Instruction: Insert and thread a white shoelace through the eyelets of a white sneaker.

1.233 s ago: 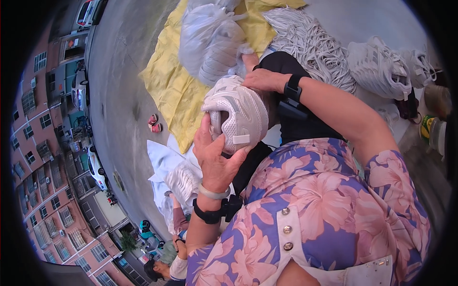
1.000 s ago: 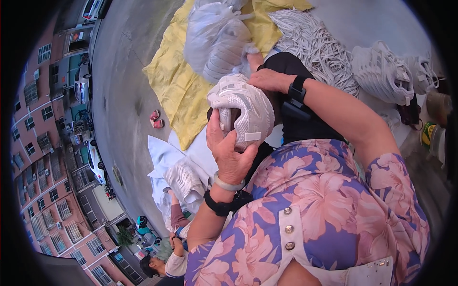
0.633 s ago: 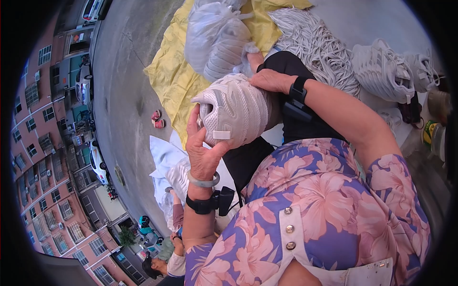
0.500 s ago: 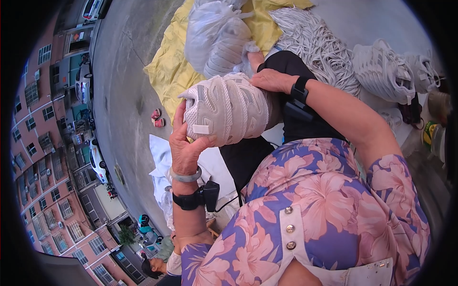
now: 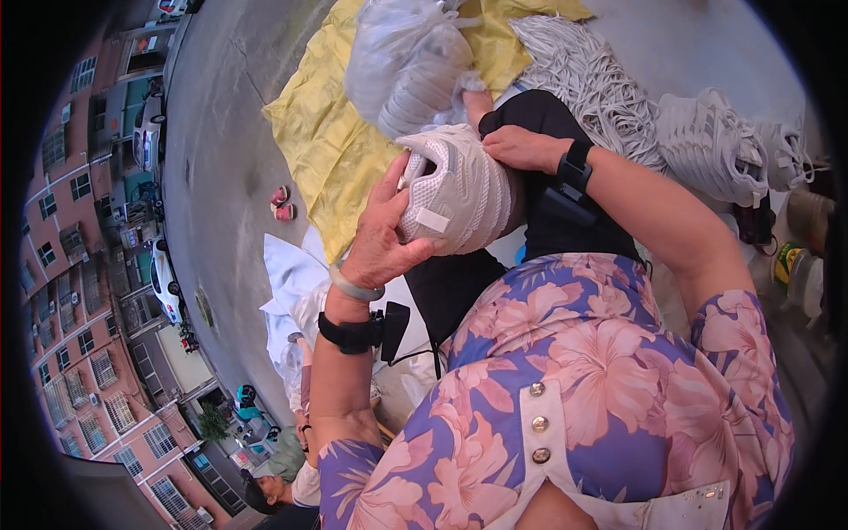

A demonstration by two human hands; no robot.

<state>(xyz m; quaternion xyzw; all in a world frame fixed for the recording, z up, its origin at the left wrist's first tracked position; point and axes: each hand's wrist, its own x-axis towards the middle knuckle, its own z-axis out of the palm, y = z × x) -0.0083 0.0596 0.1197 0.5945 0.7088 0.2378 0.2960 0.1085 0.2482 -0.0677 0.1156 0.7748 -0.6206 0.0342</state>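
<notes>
While the left hand rises from the lower centre, thumb and fingers spread around the heel end of one stack of white shoe uppers at the frame's centre and holding it, the right hand enters from the right, forearm slanting, fingers curled at the stack's upper right; whether these pinch it cannot be told. Surroundings, counted: one translucent bag, upper centre; one yellow sheet beneath; one heap of pale strips, upper right; two red shoes, left of centre.
</notes>
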